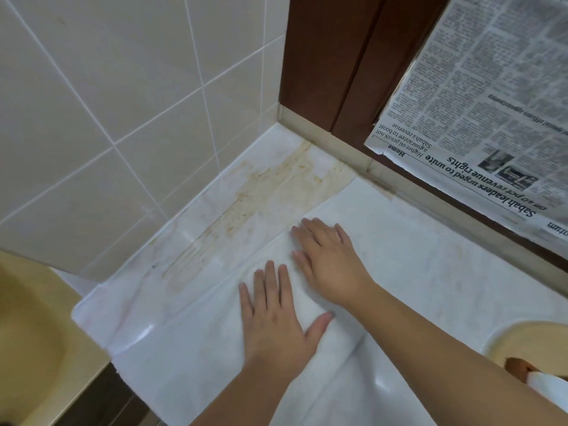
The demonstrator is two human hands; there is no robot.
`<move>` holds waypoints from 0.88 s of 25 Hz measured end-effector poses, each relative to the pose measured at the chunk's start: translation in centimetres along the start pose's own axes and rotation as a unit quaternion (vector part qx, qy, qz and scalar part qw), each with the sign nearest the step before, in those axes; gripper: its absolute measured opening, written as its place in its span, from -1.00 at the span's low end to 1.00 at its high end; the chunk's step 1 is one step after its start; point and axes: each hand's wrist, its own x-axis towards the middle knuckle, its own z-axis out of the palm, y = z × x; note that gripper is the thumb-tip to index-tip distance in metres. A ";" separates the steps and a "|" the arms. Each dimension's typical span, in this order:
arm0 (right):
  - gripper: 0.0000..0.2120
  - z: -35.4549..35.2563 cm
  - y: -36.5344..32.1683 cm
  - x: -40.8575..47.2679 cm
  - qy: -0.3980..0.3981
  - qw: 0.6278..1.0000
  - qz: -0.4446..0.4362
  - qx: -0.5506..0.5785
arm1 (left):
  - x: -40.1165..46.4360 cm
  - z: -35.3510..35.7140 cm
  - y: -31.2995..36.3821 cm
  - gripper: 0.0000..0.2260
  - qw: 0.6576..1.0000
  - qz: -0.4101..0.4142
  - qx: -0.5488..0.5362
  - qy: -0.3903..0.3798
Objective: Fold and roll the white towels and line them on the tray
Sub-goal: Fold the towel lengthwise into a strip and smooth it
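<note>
White towel (307, 305): lying as a long folded strip on the counter (430, 256), running from about 7 o'clock up toward 1 o'clock; both hands are pressing on its middle.
Left hand (276, 315): lying flat, fingers straight and spread, thumb out toward 3 o'clock; likely pinning the strip so that the fold is not slipping.
Right hand (330, 259): also flat, fingers pointing toward 10 o'clock, sitting just beyond the left hand; seemingly smoothing the layers before rolling.
Grip: neither hand is curling round anything.
Counter stains (264, 192): spreading toward 11 o'clock, apart from the towel, which is keeping to the cleaner part.
Tray (528, 342): possibly the cream rim at 4 o'clock, cut off by the frame; a white roll (550, 392) seems to be showing there, too partial to be sure.
Hidden: towel's near end is running out of frame; white on white is blurring its edges.
Newspaper (479, 112): covering the window at 2 o'clock.
</note>
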 end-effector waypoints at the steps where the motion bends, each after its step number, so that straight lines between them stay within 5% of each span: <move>1: -0.48 0.0 -0.7 -1.5 -0.040 0.999 -0.029 -0.003 | -0.1 0.1 -0.1 0.06 1.000 0.008 0.006 -0.004; 4: -0.44 0.0 0.9 -4.7 -0.122 0.984 -0.111 -0.068 | -0.1 0.2 -0.1 0.18 1.000 0.022 0.018 -0.008; 9: -0.33 -2.1 11.4 -4.0 -0.122 0.983 0.110 -0.077 | 0.0 0.4 -0.1 0.26 1.000 0.018 0.015 0.007; 14: -0.32 -2.7 13.4 -3.1 -0.119 0.983 0.124 -0.061 | 0.2 0.8 0.5 0.29 1.000 0.011 0.008 0.004; 18: -0.40 -3.0 11.5 -2.9 -0.099 0.982 0.161 -0.013 | -0.1 0.7 0.1 0.14 0.999 0.015 0.027 0.007; 22: -0.39 -2.0 5.6 -2.7 -0.097 0.994 0.041 -0.018 | 0.6 0.1 -1.4 -0.14 0.999 0.018 0.031 0.023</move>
